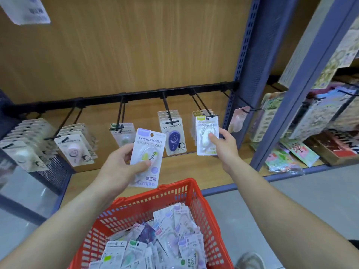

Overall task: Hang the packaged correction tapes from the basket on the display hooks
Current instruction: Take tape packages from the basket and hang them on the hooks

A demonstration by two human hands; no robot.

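My left hand (121, 164) grips a purple-topped correction tape pack (148, 150), thumb across its front, held upright below the hooks. My right hand (223, 144) pinches a green-topped correction tape pack (206, 133) whose top hangs at the tip of a black display hook (204, 105). More packs hang behind it. A red basket (186, 191) sits below my arms, filled with several packaged correction tapes (165, 239). A black rail (136, 94) carries several hooks with hanging packs.
A blue perforated upright (250, 61) stands right of the rail. Sticker sheets and card packs (310, 123) fill the neighbouring shelf on the right. A mesh bin (52, 171) sits lower left. A shoe (250, 261) shows on the grey floor.
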